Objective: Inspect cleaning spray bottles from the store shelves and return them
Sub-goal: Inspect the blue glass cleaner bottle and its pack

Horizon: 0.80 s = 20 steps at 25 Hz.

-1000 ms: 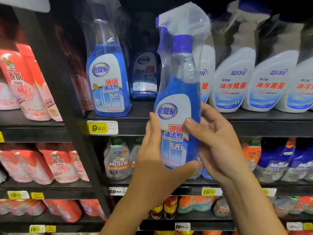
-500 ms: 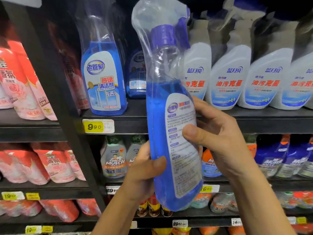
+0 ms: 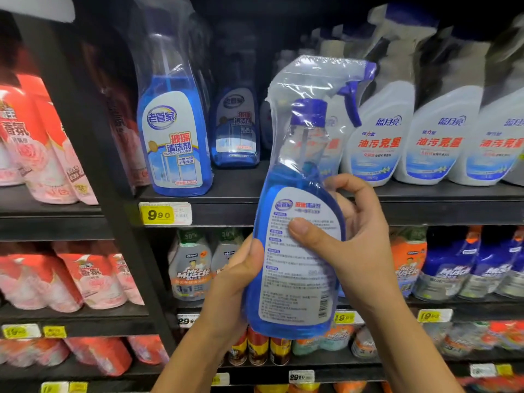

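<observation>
A blue glass-cleaner spray bottle [image 3: 295, 282], wrapped in clear plastic, is held upright in front of the shelves with its white back label facing me and its trigger pointing right. My left hand [image 3: 229, 290] grips its lower left side, thumb on the edge. My right hand [image 3: 357, 239] holds the right side, thumb pressed on the label and fingers curled behind the neck. Two matching blue bottles [image 3: 173, 143] stand on the upper shelf [image 3: 226, 194] behind.
White spray bottles [image 3: 377, 137] with red lettering line the upper shelf to the right. Pink refill pouches [image 3: 39, 154] fill the left bay beyond a black upright post [image 3: 93, 154]. Grey and blue Mr Muscle bottles [image 3: 190, 268] stand on the shelf below, cans beneath them.
The bottle has been turned from front label to back label facing me and now stands nearly upright, a little lower and right. My right thumb has moved onto the label.
</observation>
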Motion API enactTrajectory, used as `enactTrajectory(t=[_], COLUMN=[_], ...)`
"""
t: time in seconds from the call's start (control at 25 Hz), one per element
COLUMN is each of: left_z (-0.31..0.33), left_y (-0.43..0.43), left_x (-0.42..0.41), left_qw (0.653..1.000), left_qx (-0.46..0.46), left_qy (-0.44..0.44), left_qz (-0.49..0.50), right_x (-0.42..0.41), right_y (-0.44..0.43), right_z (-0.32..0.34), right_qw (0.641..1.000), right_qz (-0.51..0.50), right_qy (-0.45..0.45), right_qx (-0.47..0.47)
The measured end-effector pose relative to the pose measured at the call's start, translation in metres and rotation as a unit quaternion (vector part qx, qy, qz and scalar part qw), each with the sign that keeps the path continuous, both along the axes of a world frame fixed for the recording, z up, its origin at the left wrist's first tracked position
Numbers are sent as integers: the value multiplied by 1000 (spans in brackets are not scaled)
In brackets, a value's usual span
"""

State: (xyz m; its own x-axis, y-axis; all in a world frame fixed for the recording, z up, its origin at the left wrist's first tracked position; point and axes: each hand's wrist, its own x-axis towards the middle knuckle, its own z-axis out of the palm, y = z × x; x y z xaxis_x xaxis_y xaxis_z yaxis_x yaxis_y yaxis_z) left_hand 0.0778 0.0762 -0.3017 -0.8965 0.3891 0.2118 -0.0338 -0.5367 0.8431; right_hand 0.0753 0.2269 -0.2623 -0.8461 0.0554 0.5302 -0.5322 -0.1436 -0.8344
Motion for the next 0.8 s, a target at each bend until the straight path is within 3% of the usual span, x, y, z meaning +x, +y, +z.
enactTrajectory(t=[0.16,0.4,0.52,0.8], left_z=[-8,-9,-10,-8], left_y=[9,12,14,9], left_x=[5,13,14,17], left_qw=[999,985,982,992], left_qx=[24,-134,-148,-102], left_qy=[6,61,62,6], left_qz=[39,91,99,67], right_x=[2,-10,-16,-18], right_y=[-4,-7,-11,-10], right_z=[5,37,40,35], right_qw=[1000,996,991,993], right_qz=[8,-71,-109,20], right_qy=[-17,-50,-78,-114], right_qx=[12,32,30,12])
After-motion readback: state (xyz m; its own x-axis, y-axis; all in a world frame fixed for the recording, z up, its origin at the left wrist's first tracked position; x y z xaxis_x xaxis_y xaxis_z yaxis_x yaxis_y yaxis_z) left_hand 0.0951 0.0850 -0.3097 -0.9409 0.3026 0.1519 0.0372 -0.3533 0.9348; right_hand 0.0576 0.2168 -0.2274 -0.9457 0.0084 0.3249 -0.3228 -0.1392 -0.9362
